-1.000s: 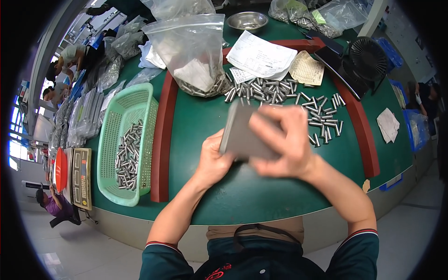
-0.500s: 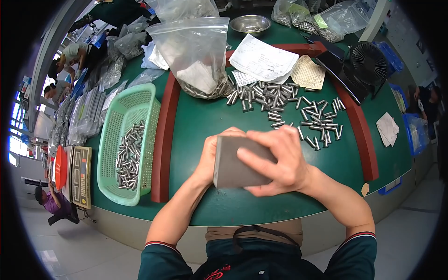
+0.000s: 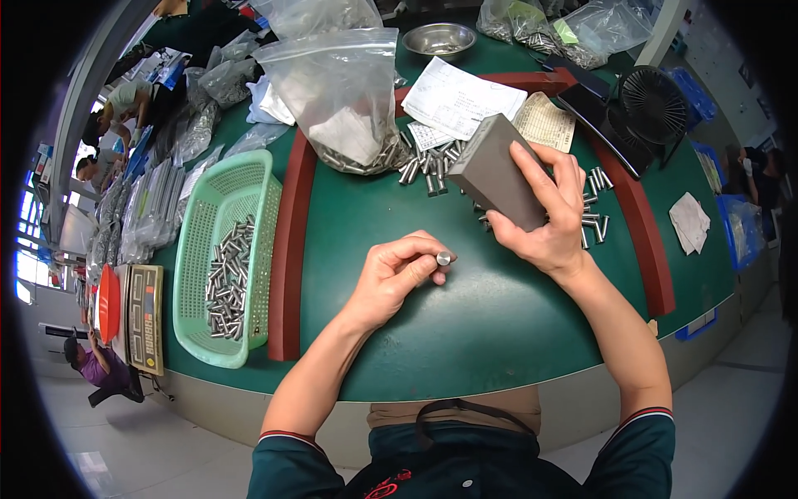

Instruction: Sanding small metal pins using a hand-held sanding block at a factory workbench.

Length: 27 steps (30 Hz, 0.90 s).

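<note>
Over the middle of the table, my left hand [image 3: 399,274] is closed on a metal pin [image 3: 443,259], its round flat end showing between thumb and fingers. My right hand [image 3: 553,208] grips a grey-brown rectangular block [image 3: 496,170], which looks like an abrasive block, tilted and raised to the right of the pin. The block and the pin are apart. Behind the block lies a pile of loose metal pins [image 3: 432,170], partly hidden by it. More pins [image 3: 229,283] lie inside the green plastic basket [image 3: 270,258] on the left.
Dark red bars [image 3: 291,249] frame the green table [image 3: 374,358]. Beyond stand a plastic bag of pins [image 3: 349,125], papers [image 3: 457,96], a metal bowl [image 3: 438,40] and a black fan [image 3: 654,104]. A scale [image 3: 145,320] sits left of the basket; a cloth [image 3: 690,222] lies right. People work farther left.
My right hand has lifted the block up and to the right, away from my left hand. The pin in my left hand, hidden behind the block before, now shows.
</note>
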Tool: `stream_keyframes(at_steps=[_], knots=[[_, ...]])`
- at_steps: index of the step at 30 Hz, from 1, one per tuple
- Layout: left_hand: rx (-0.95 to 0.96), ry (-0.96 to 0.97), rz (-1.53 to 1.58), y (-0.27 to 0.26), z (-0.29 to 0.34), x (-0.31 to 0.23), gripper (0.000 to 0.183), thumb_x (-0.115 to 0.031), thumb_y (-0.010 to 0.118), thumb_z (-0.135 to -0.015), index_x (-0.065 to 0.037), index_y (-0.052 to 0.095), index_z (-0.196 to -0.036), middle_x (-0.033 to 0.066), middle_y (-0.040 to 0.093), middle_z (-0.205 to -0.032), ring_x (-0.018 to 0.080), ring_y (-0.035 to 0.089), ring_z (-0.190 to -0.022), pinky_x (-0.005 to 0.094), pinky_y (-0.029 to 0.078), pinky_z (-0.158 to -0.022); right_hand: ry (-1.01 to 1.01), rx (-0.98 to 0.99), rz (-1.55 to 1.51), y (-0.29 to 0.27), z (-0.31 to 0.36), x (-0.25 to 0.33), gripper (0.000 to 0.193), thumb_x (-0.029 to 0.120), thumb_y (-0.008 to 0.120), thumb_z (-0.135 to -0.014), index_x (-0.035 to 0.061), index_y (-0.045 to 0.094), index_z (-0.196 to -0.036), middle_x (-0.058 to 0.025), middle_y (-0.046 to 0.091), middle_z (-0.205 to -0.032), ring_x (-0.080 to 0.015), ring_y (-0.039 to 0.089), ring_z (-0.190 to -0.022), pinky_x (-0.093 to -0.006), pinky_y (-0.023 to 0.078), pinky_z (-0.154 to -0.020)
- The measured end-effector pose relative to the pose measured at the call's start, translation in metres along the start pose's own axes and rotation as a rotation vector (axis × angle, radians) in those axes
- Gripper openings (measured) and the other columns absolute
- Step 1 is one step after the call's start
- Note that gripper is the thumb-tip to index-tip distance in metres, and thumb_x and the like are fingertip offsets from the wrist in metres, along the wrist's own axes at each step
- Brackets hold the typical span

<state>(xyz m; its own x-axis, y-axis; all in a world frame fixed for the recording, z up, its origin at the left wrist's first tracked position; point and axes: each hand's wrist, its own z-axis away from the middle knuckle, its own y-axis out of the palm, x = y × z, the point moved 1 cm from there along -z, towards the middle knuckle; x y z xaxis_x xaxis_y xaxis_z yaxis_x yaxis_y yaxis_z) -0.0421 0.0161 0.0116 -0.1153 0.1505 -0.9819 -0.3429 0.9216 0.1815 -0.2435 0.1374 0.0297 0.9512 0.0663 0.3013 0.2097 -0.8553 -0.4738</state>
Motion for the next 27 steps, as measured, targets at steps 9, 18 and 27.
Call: stream_keyframes(at_steps=[9,18,27], knots=[[-0.125,-0.126,-0.024,0.001,0.002,-0.003,0.025,-0.004,0.06,-0.092,0.0,0.063,-0.117,0.0063,0.068,-0.103,0.0109,0.064,-0.088,0.026,0.053,-0.08,-0.079,0.054,-0.152,0.002,0.005,0.038,0.078,0.031,0.082,-0.052,0.0079,0.063,-0.125,-0.0153,0.059,-0.114,-0.0291,0.056,-0.093,-0.0421,0.04,-0.082],[-0.134,-0.071,0.078,0.0,0.001,0.007,0.017,0.0,0.06,-0.091,0.001,0.063,-0.108,0.0066,0.068,-0.092,0.0131,0.065,-0.083,0.0272,0.054,-0.077,-0.138,-0.008,-0.154,0.002,0.006,0.034,0.075,0.031,0.082,-0.052,0.0075,0.064,-0.122,-0.0141,0.059,-0.116,-0.0282,0.056,-0.091,-0.043,0.04,-0.079],[-0.198,-0.13,0.019,0.002,0.001,0.002,0.018,-0.011,0.069,-0.087,-0.002,0.067,-0.102,0.0071,0.069,-0.1,0.0137,0.064,-0.088,0.0289,0.053,-0.079,-0.164,0.044,-0.24,0.003,0.01,0.036,0.07,0.03,0.08,-0.056,0.0047,0.065,-0.12,-0.0181,0.06,-0.115,-0.0294,0.058,-0.091,-0.0419,0.04,-0.08]])
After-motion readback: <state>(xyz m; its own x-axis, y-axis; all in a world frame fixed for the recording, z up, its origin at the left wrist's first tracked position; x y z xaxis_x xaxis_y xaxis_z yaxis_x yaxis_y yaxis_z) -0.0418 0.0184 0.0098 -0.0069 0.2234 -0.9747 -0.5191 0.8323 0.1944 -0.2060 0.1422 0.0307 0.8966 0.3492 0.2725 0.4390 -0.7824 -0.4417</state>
